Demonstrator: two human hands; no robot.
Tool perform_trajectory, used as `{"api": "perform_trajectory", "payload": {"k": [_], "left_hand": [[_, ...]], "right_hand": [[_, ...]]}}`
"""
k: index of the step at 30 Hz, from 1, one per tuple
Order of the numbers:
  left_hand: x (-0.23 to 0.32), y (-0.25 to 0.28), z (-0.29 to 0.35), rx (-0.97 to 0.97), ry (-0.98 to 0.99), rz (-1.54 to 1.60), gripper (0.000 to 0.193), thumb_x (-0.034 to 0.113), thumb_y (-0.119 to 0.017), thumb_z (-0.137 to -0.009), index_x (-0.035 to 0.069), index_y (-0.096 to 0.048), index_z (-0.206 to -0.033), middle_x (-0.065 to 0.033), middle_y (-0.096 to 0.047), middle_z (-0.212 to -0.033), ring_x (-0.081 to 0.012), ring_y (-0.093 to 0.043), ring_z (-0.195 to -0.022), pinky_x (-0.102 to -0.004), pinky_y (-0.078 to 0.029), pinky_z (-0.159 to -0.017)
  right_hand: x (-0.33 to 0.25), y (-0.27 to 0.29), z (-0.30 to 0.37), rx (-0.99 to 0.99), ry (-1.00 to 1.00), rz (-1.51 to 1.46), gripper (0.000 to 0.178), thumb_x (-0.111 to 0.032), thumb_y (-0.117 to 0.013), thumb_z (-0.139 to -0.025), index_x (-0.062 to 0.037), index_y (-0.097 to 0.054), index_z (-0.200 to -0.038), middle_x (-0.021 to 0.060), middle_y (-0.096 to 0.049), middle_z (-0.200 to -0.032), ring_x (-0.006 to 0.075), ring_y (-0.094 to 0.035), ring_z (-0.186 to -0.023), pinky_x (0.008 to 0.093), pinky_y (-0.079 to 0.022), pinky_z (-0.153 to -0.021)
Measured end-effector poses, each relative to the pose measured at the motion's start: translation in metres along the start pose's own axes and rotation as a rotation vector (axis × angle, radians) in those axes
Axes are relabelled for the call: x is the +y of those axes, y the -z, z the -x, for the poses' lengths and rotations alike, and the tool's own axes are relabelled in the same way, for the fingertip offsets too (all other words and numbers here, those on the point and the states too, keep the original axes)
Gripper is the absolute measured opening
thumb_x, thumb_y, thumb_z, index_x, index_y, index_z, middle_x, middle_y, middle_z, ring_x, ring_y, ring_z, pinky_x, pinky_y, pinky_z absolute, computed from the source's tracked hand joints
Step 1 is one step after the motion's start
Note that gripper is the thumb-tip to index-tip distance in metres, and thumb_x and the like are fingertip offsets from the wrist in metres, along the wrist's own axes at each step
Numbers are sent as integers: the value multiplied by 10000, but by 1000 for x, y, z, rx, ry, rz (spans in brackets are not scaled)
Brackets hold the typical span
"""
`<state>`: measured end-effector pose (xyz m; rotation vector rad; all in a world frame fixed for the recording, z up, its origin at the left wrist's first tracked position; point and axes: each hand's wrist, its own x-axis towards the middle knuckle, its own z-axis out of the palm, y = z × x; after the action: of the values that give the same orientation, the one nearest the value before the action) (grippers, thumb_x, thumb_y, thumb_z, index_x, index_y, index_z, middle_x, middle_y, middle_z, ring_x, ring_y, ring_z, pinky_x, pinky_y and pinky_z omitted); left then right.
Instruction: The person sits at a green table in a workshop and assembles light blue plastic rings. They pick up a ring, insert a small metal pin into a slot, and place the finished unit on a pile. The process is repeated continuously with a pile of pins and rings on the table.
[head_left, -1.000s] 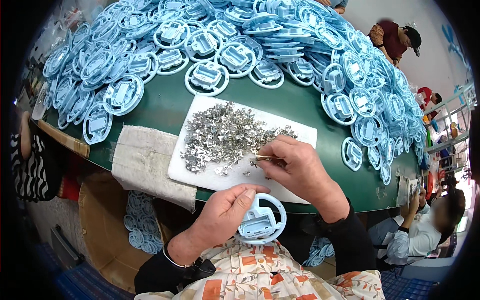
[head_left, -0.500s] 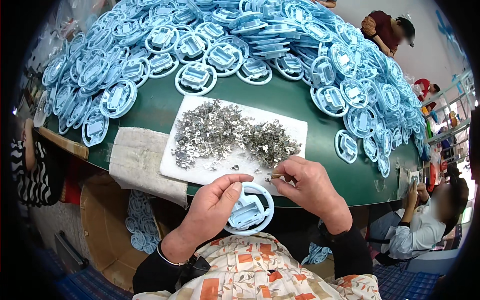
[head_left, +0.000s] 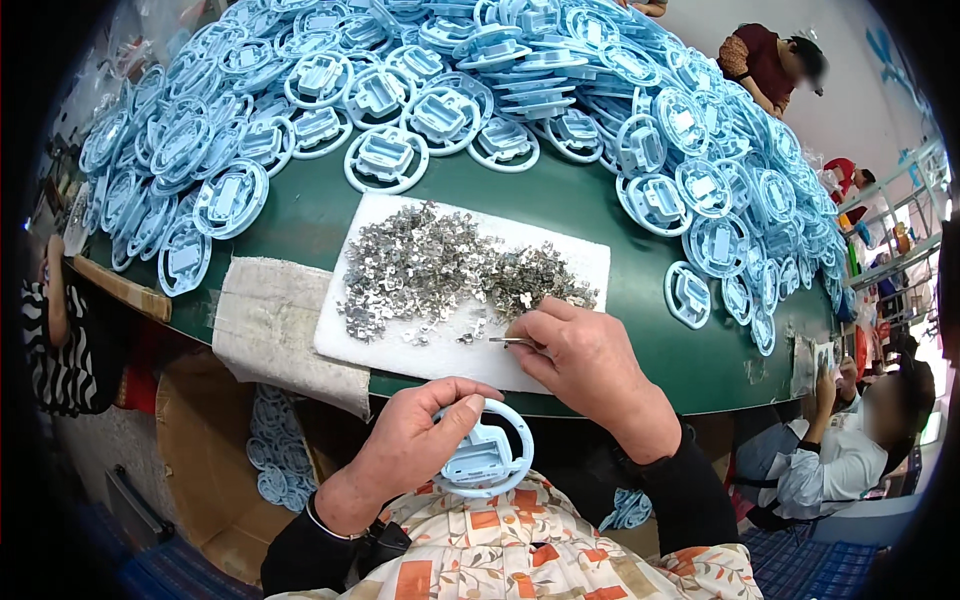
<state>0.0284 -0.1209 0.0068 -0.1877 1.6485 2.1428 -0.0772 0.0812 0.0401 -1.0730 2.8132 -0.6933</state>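
Note:
My left hand [head_left: 425,440] pinches the upper left rim of a light blue plastic steering-wheel-shaped part [head_left: 522,450], held over my lap just off the table edge. The recess in its hub faces up. Between the thumb and fingers of my right hand [head_left: 580,360] is a pair of metal tweezers [head_left: 508,341]. Their tips point left, over the front of a white foam board [head_left: 400,350], close to a few loose bits. Heaped on that board are small metal clips [head_left: 415,262]. Whether the tweezers grip a clip is too small to tell.
A large heap of similar light blue wheels [head_left: 440,115] covers the back and sides of the green table [head_left: 310,215]. Left of the board, a grey cloth [head_left: 280,310] hangs over the edge. Below stands a cardboard box [head_left: 200,450] with more wheels. Other people sit around the table.
My right hand has moved left and forward over the foam board, the tweezers away from the wheel. My left hand has lowered the wheel slightly toward my lap.

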Motion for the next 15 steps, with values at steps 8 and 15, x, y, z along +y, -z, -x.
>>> {"api": "perform_trajectory", "payload": {"k": [8, 15], "left_hand": [[10, -8, -10, 40, -90, -57, 266, 183, -558, -1055, -25, -657, -1188, -24, -694, -986, -26, -597, -875, -206, -505, -767], [8, -18, -36, 107, -342, -298, 230, 224, -652, -1004, 21, -689, -1107, -88, -695, -748, -77, -595, -665, -296, -486, -607]], "right_hand": [[-3, 2, 6, 146, -31, -311, 120, -78, -762, -834, -49, -679, -915, 60, -644, -792, 204, -643, -636, 325, -509, -555], [-11, 12, 19, 163, -130, -531, 131, -52, -767, -857, -7, -675, -937, 60, -640, -789, 108, -580, -617, 261, -465, -548]]}}
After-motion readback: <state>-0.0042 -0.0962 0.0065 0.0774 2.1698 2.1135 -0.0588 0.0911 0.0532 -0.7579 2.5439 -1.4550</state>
